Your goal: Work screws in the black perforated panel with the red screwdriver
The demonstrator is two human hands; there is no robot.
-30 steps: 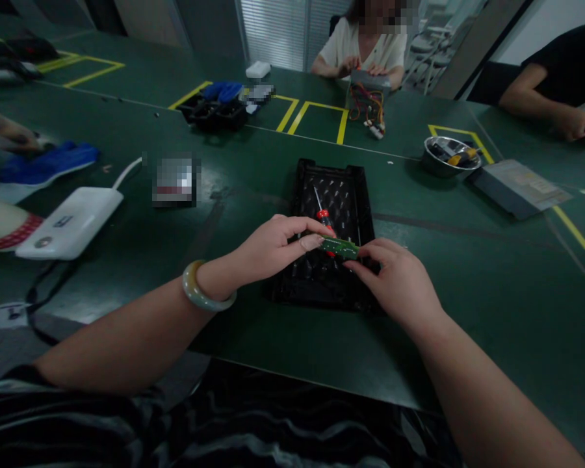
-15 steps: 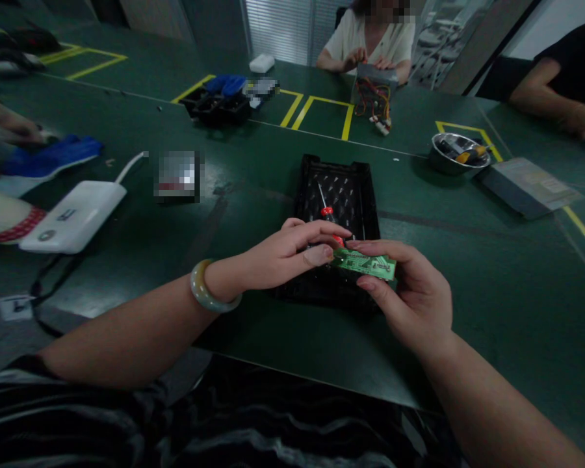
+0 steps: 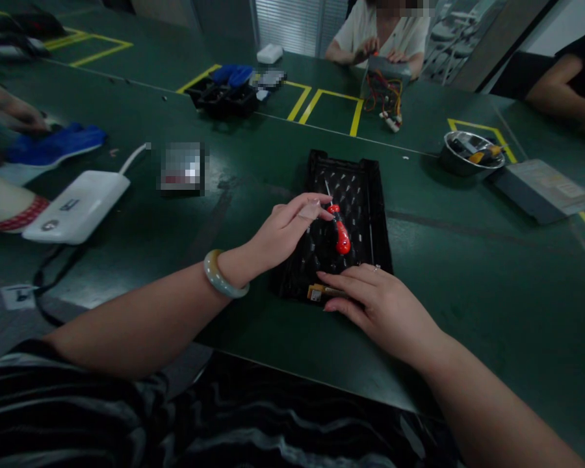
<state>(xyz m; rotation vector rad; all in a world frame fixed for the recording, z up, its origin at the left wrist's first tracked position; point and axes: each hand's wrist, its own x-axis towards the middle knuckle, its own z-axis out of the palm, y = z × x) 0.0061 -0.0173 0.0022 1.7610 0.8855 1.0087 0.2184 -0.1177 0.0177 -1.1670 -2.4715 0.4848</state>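
Small board pinched in the right hand, low over the tray

The small board sits at the near end of the black tray, its tan end and a pale patch showing, the rest hidden by fingers. The right hand's grip is closed on it, fingers above and thumb below. Whether the board touches the tray floor cannot be told.

Further up inside the tray lies a red-handled screwdriver, its shaft pointing away from the wearer. The left hand reaches in from the left, fingertips at the collar of the handle; whether that grip has hold of it cannot be told. A pale bangle circles the left wrist.

Around the tray is the green table. To the left are a blurred-out object and a white device with a cable. To the right, a metal bowl of tools stands beside a grey case. Across the table, a person in a white top has both hands at a grey box trailing coloured wires.
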